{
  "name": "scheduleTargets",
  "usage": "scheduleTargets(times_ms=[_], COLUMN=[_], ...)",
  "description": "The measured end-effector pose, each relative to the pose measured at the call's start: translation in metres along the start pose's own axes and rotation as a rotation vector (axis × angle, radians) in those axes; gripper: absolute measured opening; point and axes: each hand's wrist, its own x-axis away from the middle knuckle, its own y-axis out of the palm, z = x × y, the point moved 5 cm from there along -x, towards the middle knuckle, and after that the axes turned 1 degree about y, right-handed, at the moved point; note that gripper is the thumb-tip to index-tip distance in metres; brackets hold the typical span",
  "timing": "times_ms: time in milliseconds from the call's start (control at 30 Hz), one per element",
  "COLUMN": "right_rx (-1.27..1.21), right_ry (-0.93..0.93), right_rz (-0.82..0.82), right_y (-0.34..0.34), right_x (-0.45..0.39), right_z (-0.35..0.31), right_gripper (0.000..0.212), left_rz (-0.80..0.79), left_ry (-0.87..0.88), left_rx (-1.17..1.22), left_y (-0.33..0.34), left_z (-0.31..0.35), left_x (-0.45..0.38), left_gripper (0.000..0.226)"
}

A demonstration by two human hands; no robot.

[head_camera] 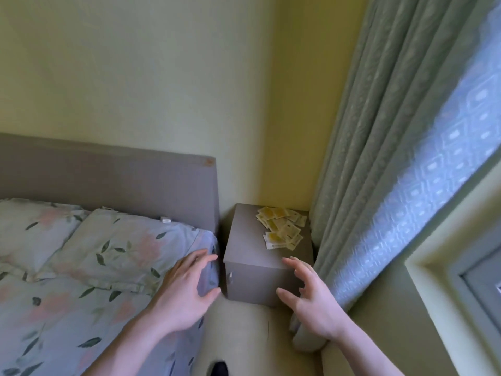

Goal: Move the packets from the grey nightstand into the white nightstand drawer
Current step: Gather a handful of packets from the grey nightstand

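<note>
Two hands reach out, the left hand (187, 291) and right hand (311, 302) both spread wide, holding nothing. One grey nightstand (260, 256) carries about fifteen yellow packets (282, 226); their writing is too small to read.

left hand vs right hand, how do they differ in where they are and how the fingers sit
The left hand hovers over the edge of the bed, fingers fairly straight and close together. The right hand is in front of the grey nightstand, beside the curtain, fingers spread and slightly curled. Both are empty, reach forward, and sit short of the packets on the nightstand top.
</note>
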Motion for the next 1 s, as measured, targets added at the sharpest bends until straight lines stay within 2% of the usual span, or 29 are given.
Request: scheduleTargets(times_ms=[233, 500, 733, 900, 1000], right_rx=[0.02, -0.031, -0.127, -0.139, -0.116], right_ry=[0.126, 0.314, 0.5, 0.594, 0.65], right_rz=[0.006, 0.009, -0.008, 0.05, 0.067], right_y=[-0.006, -0.024, -0.04, -0.05, -0.042], right_x=[-0.126, -0.229, -0.333, -0.404, -0.435], right_z=[0.024, 0.086, 0.169, 0.235, 0.276], right_gripper=[0.064, 0.065, 0.063, 0.055, 0.059], left_rz=[-0.098, -0.324, -0.479, -0.506, -0.529], left_ry=[0.023, 0.001, -0.163, -0.274, -0.34], left_rx=[0.023, 0.055, 0.1, 0.117, 0.126], left_y=[0.013, 0.084, 0.159, 0.217, 0.259], left_z=[-0.044, -0.053, -0.058, -0.076, -0.091], left_x=[-0.148, -0.291, -0.391, -0.459, -0.489], left_gripper=[0.062, 0.056, 0.053, 0.05, 0.055])
